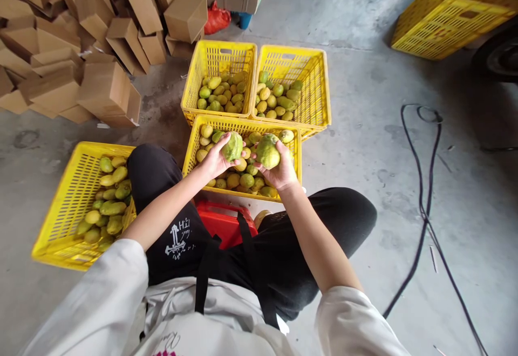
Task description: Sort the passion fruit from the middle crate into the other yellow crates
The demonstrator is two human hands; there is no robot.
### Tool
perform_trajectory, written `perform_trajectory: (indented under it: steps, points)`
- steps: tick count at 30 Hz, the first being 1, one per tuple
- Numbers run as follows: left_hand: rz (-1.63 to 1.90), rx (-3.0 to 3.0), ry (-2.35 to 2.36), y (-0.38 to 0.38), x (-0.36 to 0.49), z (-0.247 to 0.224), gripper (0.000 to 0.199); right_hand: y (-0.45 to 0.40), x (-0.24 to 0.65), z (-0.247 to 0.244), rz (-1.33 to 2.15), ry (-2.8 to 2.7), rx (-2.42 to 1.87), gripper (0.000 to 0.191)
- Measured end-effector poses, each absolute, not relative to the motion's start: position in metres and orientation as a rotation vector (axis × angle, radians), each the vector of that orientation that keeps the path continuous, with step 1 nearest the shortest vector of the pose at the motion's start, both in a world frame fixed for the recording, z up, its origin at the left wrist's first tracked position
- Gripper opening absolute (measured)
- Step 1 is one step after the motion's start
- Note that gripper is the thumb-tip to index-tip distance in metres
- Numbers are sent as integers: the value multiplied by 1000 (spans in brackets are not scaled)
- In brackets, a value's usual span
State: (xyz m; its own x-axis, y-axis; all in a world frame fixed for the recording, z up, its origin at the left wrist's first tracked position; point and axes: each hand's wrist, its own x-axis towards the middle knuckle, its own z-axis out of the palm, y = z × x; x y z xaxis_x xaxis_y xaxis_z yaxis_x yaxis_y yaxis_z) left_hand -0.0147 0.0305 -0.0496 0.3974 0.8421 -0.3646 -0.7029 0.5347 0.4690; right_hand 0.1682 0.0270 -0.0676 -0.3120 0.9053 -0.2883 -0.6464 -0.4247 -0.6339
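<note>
My left hand (215, 161) is closed around a green, bumpy-skinned lemon (232, 146). A rounder yellow-green lemon (267, 151) sits in the grip of my right hand (284, 168). Both hands are above the front yellow crate (298, 167), and the two held fruits are a small gap apart. Beneath them, several yellow and green lemons (233, 181) fill that crate, partly hidden by my hands. One pale lemon (286, 136) lies near the crate's back right corner.
Behind stand two yellow crates (256, 81) with lemons. Another lemon crate (56, 221) is beside my left knee. Empty cardboard boxes (107, 89) pile up at the far left. A black cable (424, 213) lies on the floor at right, below more crates (429, 27) and a wheel (502, 56).
</note>
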Motion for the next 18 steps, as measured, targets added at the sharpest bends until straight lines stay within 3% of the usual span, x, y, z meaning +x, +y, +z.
perform_trajectory:
  steps: [9, 18]
  points:
    - [1018, 124, 611, 31, -19, -41, 35, 25, 169, -57, 1922, -483, -689, 32]
    - [1001, 213, 632, 31, -15, -39, 27, 26, 172, -69, 1910, -478, -649, 35]
